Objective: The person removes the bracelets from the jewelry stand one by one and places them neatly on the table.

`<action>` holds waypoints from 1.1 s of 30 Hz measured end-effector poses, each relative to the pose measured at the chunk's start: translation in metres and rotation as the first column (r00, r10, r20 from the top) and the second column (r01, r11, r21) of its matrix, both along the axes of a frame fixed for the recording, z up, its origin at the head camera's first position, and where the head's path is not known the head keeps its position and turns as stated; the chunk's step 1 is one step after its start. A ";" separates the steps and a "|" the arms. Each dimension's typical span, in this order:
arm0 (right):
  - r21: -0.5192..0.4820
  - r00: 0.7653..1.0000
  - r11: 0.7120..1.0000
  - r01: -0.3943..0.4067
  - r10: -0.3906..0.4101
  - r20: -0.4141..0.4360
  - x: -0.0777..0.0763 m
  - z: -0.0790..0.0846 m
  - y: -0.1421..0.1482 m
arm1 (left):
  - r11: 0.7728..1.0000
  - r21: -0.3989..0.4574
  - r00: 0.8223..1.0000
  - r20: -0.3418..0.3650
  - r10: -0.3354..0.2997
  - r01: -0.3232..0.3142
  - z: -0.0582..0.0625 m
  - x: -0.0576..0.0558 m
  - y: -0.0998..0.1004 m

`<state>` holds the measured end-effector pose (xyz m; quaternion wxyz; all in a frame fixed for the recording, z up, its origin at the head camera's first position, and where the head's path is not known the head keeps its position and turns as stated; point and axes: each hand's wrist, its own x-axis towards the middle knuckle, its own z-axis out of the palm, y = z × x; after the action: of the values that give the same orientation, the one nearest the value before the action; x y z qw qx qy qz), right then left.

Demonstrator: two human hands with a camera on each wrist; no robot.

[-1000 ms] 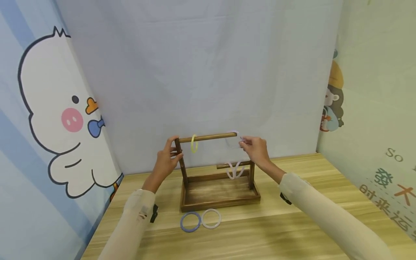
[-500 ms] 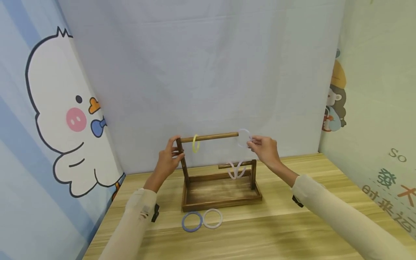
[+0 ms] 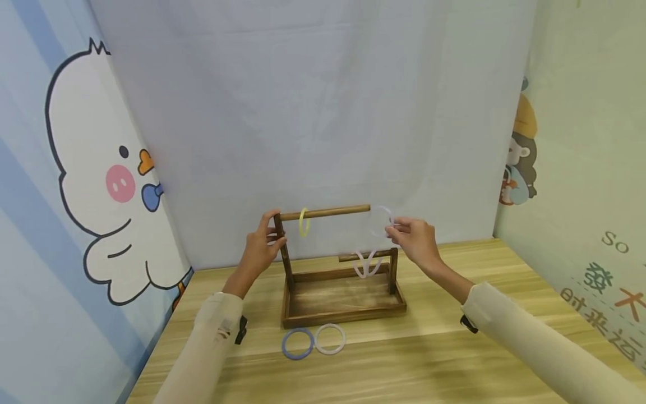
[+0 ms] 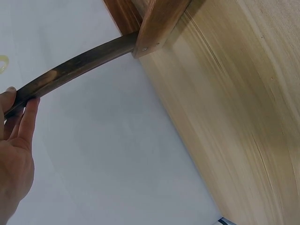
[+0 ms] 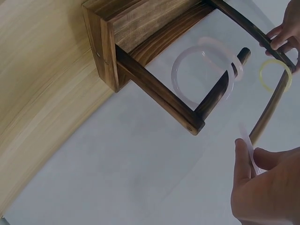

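Observation:
In the head view, a dark wooden stand (image 3: 348,318) has a tall post with an upper bar on the left and a short post with a lower bar on the right. My left hand (image 3: 257,249) grips the top of the tall post (image 4: 75,68). Between thumb and fingers my right hand (image 3: 416,240) pinches a pale translucent lilac ring (image 5: 248,146), just beyond the upper bar's free end. A yellow ring (image 3: 301,223) hangs on that bar nearer my left hand. Two pale pinkish rings (image 5: 176,75) hang on the lower bar.
On the wooden table (image 3: 454,348), a blue ring (image 3: 284,344) and a whitish ring (image 3: 344,340) lie side by side before the stand's tray. A pale cloth backdrop (image 3: 323,112) rises behind, with printed cartoon panels at both sides.
My right hand has moved right and slightly down. The lilac ring, which overlapped the upper bar's end, is now past the tip. My left hand has stayed on the post.

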<state>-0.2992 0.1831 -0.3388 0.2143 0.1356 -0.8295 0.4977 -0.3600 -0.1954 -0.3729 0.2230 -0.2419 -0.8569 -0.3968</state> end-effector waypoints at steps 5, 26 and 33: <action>0.012 0.999 1.000 -0.027 0.027 -0.022 0.012 -0.003 -0.004 | 1.000 0.007 1.000 0.000 -0.005 0.005 -0.001 -0.001 0.000; 0.012 0.972 0.982 -0.190 0.186 0.145 0.076 -0.048 -0.018 | 1.000 0.001 0.999 -0.037 -0.019 0.019 -0.003 -0.006 0.000; 0.001 0.952 0.967 -0.253 0.249 0.179 0.087 -0.074 -0.021 | 1.000 -0.003 1.000 -0.005 -0.006 0.006 -0.001 -0.003 -0.001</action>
<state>-0.2122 0.1618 -0.4125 0.0730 0.1975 -0.8272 0.5209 -0.3627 -0.1964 -0.3738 0.2239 -0.2457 -0.8561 -0.3956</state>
